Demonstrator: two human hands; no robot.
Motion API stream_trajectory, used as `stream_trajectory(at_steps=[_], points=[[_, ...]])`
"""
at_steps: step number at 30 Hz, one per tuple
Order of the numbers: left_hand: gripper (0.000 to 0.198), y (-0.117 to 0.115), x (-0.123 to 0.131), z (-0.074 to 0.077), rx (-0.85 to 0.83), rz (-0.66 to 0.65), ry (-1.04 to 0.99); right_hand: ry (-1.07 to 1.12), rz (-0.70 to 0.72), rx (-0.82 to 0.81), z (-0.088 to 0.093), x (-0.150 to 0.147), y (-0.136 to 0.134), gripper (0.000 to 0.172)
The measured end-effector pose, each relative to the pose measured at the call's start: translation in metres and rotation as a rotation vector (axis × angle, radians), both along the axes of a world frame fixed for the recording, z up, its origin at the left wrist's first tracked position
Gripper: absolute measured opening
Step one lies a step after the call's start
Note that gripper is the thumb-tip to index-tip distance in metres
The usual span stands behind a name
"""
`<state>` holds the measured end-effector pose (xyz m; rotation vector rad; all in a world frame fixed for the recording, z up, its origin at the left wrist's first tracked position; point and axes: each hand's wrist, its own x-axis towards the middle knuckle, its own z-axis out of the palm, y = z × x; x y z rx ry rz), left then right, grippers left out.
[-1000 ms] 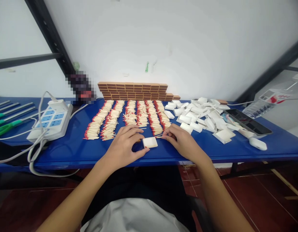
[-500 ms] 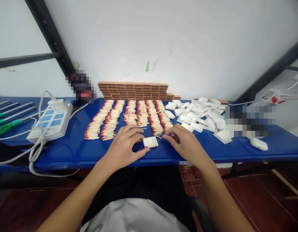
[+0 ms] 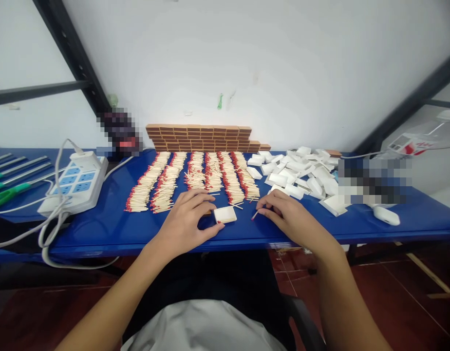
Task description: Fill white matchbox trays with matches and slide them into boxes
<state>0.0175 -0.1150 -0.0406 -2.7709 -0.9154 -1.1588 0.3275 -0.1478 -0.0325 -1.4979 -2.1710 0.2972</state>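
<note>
A small white matchbox tray (image 3: 225, 214) lies on the blue table in front of me, a few red match heads showing at its near left corner. My left hand (image 3: 192, 214) is curled about the tray's left side, thumb against that corner and fingers beyond it. Part of a brown matchbox piece (image 3: 207, 213) peeks out beneath these fingers. To the right of the tray, my right hand (image 3: 279, 209) pinches a single match (image 3: 254, 215), its red head pointing down toward the table. Long rows of red-tipped matches (image 3: 214, 175) lie just beyond both hands.
Brown matchboxes (image 3: 199, 138) are stacked against the wall. A heap of white trays (image 3: 301, 170) lies right of the matches, near a white earphone case (image 3: 385, 215). A power strip (image 3: 77, 183) with cables and green-handled tools (image 3: 13, 192) are at the left.
My right hand has drawn back to the right from the matches, and a match now shows between its fingers. My left hand stays at the tray.
</note>
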Motion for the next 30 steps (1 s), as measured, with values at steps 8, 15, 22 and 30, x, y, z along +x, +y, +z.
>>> stream_trajectory(at_steps=[8, 15, 22, 30], points=[[0.018, -0.001, 0.0, 0.0, -0.01, 0.003, -0.004, -0.026, -0.031, -0.063, 0.002, -0.008, -0.004, 0.022], [0.018, 0.0, -0.001, -0.001, 0.001, 0.0, -0.006, -0.005, -0.009, 0.003, 0.0, -0.014, -0.001, 0.014], [0.02, 0.0, 0.0, -0.001, 0.008, 0.001, 0.001, 0.024, -0.015, 0.028, -0.004, -0.036, 0.001, 0.016], [0.021, 0.001, -0.001, -0.001, 0.006, 0.003, 0.014, -0.036, -0.063, 0.071, -0.012, -0.055, 0.006, 0.011]])
